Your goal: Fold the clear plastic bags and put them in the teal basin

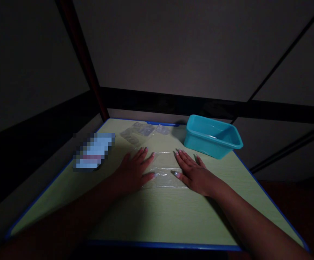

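Note:
A clear plastic bag (pixel 166 173) lies flat on the table, with shiny crease lines running across it. My left hand (pixel 135 168) presses on its left side, palm down and fingers spread. On its right side rests my right hand (pixel 193 171), also palm down, fingers stretched out and thumb apart. Neither hand grips anything. Parts of the bag are hidden beneath both hands, and its far edge is hard to make out.
More crumpled clear plastic (pixel 142 130) lies toward the table's back edge. A turquoise plastic basin (pixel 205 144) stands at the back right. At the left is a pixelated, bright flat object (pixel 94 151). The pale table (pixel 162 216) has a blue rim; walls rise behind and left.

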### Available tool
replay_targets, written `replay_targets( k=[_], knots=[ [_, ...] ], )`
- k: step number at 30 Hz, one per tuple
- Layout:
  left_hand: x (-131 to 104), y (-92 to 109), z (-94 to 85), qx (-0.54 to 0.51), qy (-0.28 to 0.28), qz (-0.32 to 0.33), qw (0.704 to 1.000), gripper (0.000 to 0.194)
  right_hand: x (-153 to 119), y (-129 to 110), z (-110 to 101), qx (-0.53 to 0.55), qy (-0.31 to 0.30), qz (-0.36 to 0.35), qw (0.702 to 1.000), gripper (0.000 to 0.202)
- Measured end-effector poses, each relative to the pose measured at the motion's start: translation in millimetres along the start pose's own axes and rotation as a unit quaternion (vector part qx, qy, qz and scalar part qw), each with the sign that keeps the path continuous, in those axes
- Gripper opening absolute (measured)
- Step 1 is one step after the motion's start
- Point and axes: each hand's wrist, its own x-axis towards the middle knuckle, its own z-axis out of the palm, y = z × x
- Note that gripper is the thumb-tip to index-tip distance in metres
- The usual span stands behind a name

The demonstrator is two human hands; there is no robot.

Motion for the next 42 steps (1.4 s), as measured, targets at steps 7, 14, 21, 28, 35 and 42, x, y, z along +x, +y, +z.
replay_targets(
  k=[7,14,21,28,35,42],
  knots=[
    [-2.7,0.5,-10.7,-0.025,0.021,0.025,0.999,0.072,-6.3,9.1,-6.9,0.020,-0.009,0.004,1.000,0.078],
    [-4.1,-3.4,-3.6,-0.031,-0.010,0.033,0.999,0.089,-4.4,16.6,-6.0,0.033,-0.039,-0.001,0.999,0.096],
    [-4.0,-4.9,-6.3,-0.029,-0.007,0.037,0.999,0.088,-5.7,18.1,-12.7,0.029,-0.067,0.026,0.997,0.094],
    [0.4,-13.2,-10.3,-0.044,0.053,-0.015,0.997,0.068,-11.7,36.7,-16.6,-0.007,-0.061,0.045,0.997,0.089],
    [-0.8,-5.1,-33.3,-0.309,0.250,-0.095,0.913,0.053,-14.1,17.2,-18.0,0.032,0.029,-0.012,0.999,0.069],
    [-2.5,-2.0,-32.3,-0.374,0.265,-0.061,0.887,0.051,-43.6,-11.8,-54.1,0.112,-0.110,-0.180,0.971,0.048]
  ],
)
